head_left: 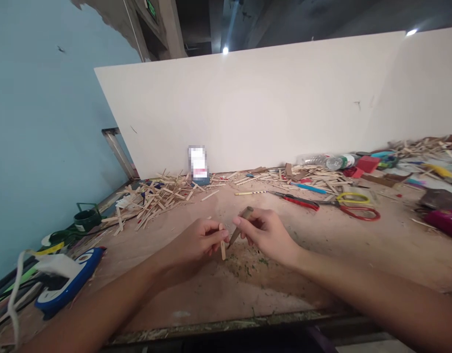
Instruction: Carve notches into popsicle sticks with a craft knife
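Note:
Between the thumb and fingers of my left hand (pixel 201 238) is a short flat wooden stick (pixel 223 252), held nearly upright. My right hand (pixel 272 235) grips a tapered grey-brown tool (pixel 245 214) with a blunt upper end. Its narrow end slants down toward the stick; whether the two touch, I cannot tell. The exact kind of this tool does not show. Both hands are just above the wooden tabletop (pixel 159 294), where small green and dark shavings (pixel 253 267) lie scattered beneath them.
Loose wooden sticks (pixel 163 196) are heaped along the back, beside a propped phone (pixel 198 162). Pliers (pixel 303 202) and scissors (pixel 358 208) lie beyond my right hand. A blue-and-white power strip (pixel 69 287) with cables sits at left. A white panel (pixel 266 108) closes off the back.

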### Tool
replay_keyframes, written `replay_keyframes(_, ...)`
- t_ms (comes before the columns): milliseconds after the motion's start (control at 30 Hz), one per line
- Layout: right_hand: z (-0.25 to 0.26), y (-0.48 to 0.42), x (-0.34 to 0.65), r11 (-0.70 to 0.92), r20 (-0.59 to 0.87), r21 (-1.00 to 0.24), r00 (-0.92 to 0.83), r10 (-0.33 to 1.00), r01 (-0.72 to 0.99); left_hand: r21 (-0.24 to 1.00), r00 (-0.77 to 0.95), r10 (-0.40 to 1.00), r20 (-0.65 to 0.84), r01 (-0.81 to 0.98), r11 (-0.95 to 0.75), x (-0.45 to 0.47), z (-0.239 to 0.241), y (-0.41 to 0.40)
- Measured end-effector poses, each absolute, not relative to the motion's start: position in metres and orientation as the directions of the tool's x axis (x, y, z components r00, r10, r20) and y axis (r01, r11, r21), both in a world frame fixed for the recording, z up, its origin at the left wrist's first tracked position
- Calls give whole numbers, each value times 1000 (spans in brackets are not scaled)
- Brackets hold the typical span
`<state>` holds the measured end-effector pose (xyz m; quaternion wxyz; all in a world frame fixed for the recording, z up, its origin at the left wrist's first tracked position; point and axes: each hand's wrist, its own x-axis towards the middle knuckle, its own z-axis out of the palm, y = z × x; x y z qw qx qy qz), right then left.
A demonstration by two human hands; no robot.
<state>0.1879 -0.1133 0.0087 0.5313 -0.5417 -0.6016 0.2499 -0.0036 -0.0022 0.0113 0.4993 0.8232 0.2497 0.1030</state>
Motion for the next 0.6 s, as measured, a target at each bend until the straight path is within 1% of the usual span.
replay_keyframes(167,12,-115,188,309,396,-878,193,898,365,861,863,492,-111,331,-386,-4,17,-5)
replay_keyframes(433,12,-120,184,402,482,-839,157,862,366,841,874,473,-111,336,-425,-9,21,-6)
replay_keyframes(600,7,-122,183,425,484,-831,89,870,359,846,883,464,-79,305,-437,-11,21,-8)
